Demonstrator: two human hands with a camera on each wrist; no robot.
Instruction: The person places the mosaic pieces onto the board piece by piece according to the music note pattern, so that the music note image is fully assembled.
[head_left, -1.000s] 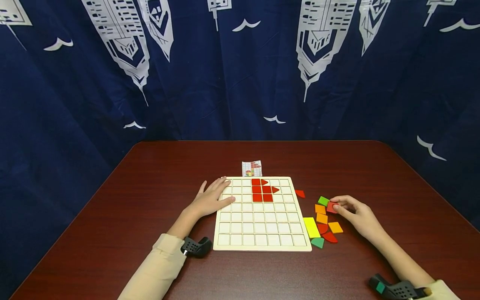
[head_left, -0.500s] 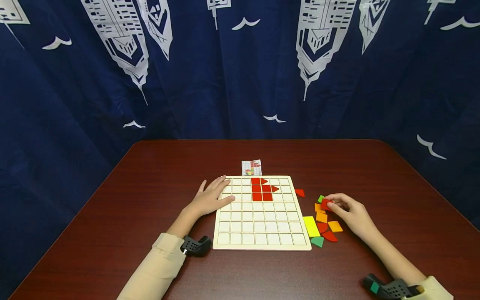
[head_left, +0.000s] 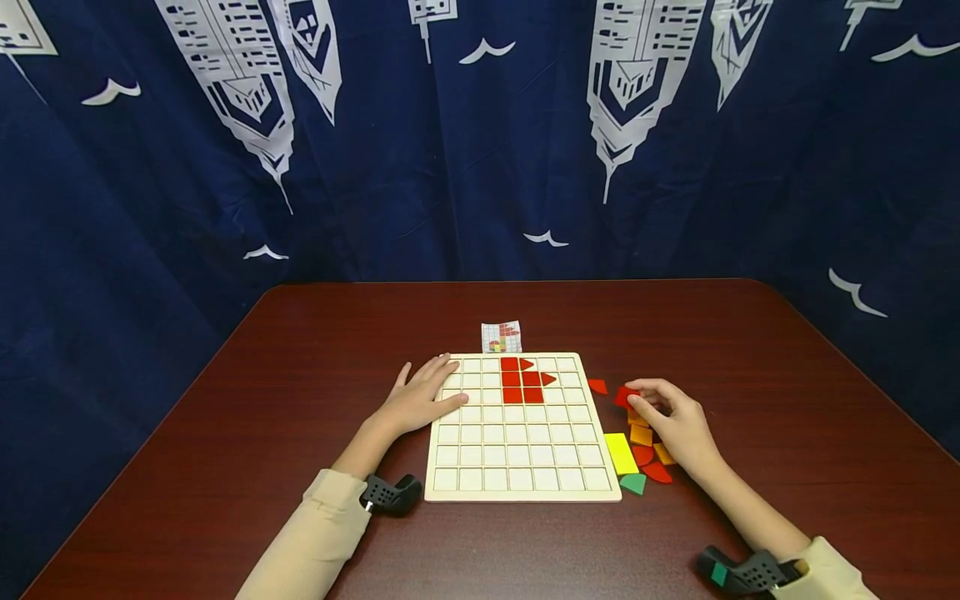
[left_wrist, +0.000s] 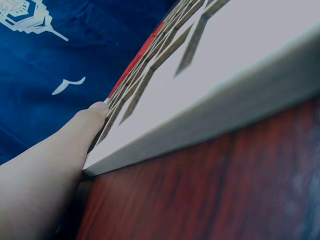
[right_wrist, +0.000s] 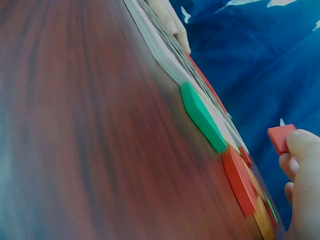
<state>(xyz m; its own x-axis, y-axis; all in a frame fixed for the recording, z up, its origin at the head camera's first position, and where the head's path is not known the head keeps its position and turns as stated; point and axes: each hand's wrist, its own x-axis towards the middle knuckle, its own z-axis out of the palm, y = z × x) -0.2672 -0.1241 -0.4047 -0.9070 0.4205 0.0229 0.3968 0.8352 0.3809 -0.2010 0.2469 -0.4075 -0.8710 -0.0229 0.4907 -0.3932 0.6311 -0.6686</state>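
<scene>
A cream grid board (head_left: 525,493) lies on the dark wood table, with several red squares (head_left: 512,379) and two red pointed pieces (head_left: 548,379) set in its upper cells. My left hand (head_left: 418,398) rests on the board's left edge, fingers spread and straight. Between thumb and fingers, my right hand (head_left: 678,425) pinches a red square tile (head_left: 624,395). In the right wrist view that red tile (right_wrist: 280,137) is held up off the table, over the loose pieces. The green square seen earlier in the head view is hidden behind the right hand.
Beside the board's right edge lie orange squares (head_left: 641,435), a yellow piece (head_left: 620,453), red curved pieces (head_left: 657,472) and a green piece (head_left: 633,483). Another red piece (head_left: 597,387) is near the upper right edge. Behind the board is a small pattern card (head_left: 501,337).
My right hand has lifted the red square from beside the green one and carried it left, toward the board. The left hand has stayed in place.
</scene>
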